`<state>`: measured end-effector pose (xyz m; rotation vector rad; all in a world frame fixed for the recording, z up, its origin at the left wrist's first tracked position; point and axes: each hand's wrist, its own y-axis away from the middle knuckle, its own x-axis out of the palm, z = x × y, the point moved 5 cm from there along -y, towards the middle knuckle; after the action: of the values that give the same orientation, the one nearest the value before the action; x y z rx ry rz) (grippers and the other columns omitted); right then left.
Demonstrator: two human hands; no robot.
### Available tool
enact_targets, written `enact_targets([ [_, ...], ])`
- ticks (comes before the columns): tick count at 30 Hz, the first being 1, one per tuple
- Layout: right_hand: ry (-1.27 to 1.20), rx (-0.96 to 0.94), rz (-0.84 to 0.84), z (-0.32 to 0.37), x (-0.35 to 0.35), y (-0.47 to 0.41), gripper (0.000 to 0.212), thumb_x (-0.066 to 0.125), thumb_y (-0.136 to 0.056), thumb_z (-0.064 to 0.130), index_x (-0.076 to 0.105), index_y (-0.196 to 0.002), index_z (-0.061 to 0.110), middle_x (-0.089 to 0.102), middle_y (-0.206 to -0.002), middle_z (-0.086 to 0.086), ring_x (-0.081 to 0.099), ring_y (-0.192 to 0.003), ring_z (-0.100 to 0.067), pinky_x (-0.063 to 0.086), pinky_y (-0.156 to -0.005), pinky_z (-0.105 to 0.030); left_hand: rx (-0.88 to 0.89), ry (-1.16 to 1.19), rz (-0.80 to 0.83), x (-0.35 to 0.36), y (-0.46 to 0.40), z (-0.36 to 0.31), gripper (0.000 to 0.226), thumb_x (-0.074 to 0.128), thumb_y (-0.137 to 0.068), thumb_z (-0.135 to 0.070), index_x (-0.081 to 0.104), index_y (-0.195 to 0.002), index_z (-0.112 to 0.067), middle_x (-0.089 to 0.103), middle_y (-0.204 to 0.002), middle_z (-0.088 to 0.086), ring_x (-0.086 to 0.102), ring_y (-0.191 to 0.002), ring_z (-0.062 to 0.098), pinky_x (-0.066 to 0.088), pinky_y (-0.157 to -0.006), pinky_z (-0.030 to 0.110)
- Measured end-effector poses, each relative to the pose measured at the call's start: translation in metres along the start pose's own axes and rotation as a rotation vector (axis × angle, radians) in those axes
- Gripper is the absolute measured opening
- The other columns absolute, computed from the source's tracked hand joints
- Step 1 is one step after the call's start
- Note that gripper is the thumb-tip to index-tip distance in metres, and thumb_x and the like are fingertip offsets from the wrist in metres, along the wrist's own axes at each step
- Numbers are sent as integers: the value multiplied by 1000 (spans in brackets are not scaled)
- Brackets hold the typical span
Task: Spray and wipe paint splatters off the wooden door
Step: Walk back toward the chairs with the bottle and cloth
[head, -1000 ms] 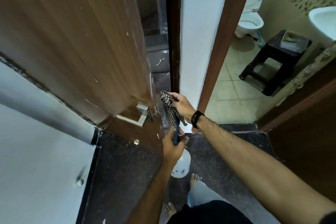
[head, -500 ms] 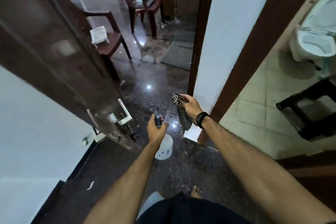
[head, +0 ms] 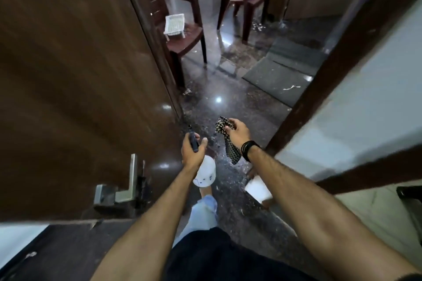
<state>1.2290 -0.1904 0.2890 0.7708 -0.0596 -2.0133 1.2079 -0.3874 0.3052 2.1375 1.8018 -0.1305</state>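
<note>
The dark brown wooden door (head: pixel 75 80) fills the left side, swung open, with a metal lever handle (head: pixel 127 180) near its lower edge. My left hand (head: pixel 191 150) grips the dark trigger head of a white spray bottle (head: pixel 205 173), just right of the door's edge. My right hand (head: pixel 237 131) holds a black-and-white checkered cloth (head: pixel 228 141) that hangs down from its fingers. Neither hand touches the door.
Beyond the doorway stand two brown plastic chairs (head: pixel 185 36), the nearer one carrying a small white basket (head: pixel 174 24). A grey mat (head: pixel 283 75) lies on the glossy dark floor. A white wall with a brown door frame (head: pixel 319 89) is at the right.
The view has swung from the door's edge and bathroom to the open doorway. The door now stands wider open at the left. Both hands keep their hold on bottle and cloth.
</note>
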Motion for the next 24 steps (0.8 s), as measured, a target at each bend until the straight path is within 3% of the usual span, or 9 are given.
enact_targets([
  [3,30,-8,14,24,15,-55,42,62,-97,20,56,-137,8,55,-138,-14,52,-127,-28,40,-107,-33,-28,62,-35,7,-64,3,19,73,-84,-31,55,-84,-30,61,-77,-3,66,-74,31,57,-76,46],
  [6,94,-7,31,55,27,-111,43,62,-97,17,55,-137,6,54,-138,-17,51,-128,-31,38,-107,-33,-47,139,-56,7,-125,-7,18,72,-89,-18,54,-90,-19,55,-74,-1,58,-70,23,55,-78,56],
  [10,171,-26,47,106,33,-175,43,61,-97,16,53,-138,3,51,-138,-21,49,-128,-34,36,-108,-35,-63,165,-46,0,-192,-28,15,68,-94,-9,53,-93,-11,51,-73,-2,56,-65,10,55,-78,55],
  [13,189,-56,56,141,41,-216,46,60,-98,14,47,-140,3,50,-138,-19,49,-126,-33,38,-104,-36,-80,174,-85,-1,-244,-35,17,70,-93,-13,53,-95,-18,54,-79,-2,59,-75,21,57,-81,58],
  [17,132,-14,62,168,48,-269,37,61,-97,11,44,-129,5,56,-123,-15,52,-100,-23,37,-80,-27,-71,167,-104,3,-309,-50,19,71,-86,-36,55,-92,-26,58,-78,-4,62,-74,24,57,-79,57],
  [24,159,-86,102,213,56,-400,25,61,-96,11,51,-117,4,55,-109,-8,51,-95,-20,38,-81,-29,-79,101,-192,36,-436,-48,20,65,-77,-57,53,-83,-44,56,-78,5,64,-75,40,57,-74,58],
])
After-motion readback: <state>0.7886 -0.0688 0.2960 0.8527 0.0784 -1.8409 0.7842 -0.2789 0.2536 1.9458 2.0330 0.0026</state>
